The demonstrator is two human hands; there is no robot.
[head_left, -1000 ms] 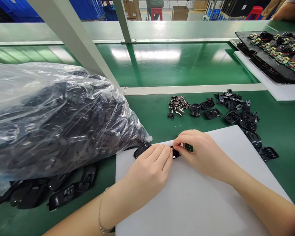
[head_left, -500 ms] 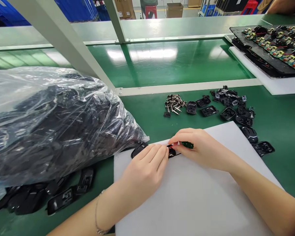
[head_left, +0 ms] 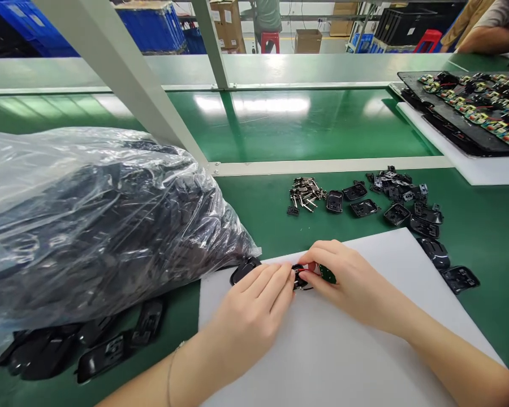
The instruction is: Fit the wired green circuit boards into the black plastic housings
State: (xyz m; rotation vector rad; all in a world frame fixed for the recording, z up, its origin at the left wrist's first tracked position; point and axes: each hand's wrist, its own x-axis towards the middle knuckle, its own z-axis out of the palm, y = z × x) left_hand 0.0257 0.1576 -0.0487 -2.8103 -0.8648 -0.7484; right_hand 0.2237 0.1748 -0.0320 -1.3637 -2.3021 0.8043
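Note:
My left hand (head_left: 258, 308) is closed over a black plastic housing, its fingers pressed together and hiding most of it. A black end of the housing (head_left: 242, 271) shows at the left of the fingers, and a part with red wire (head_left: 301, 271) shows beyond the fingertips; whether both are one piece I cannot tell. Thumb and forefinger of my right hand (head_left: 343, 280) pinch at the red wire beside my left fingertips. A small green circuit board (head_left: 327, 274) sits within the curve of the right fingers. Both hands are over the far edge of a white sheet (head_left: 348, 362).
A clear bag of black parts (head_left: 123, 226) fills the left, with loose black shells (head_left: 106, 353) below. Beyond the sheet lie metal pins (head_left: 305, 193), small black pieces (head_left: 396, 183) and several black covers (head_left: 365, 208). A dark tray of wired boards (head_left: 458, 121) stands right; a frame post (head_left: 123, 73) slants overhead.
The view has tilted up, so everything sits lower in the picture. Both hands stay at the housing; the green board has turned slightly, and more of the red wire shows.

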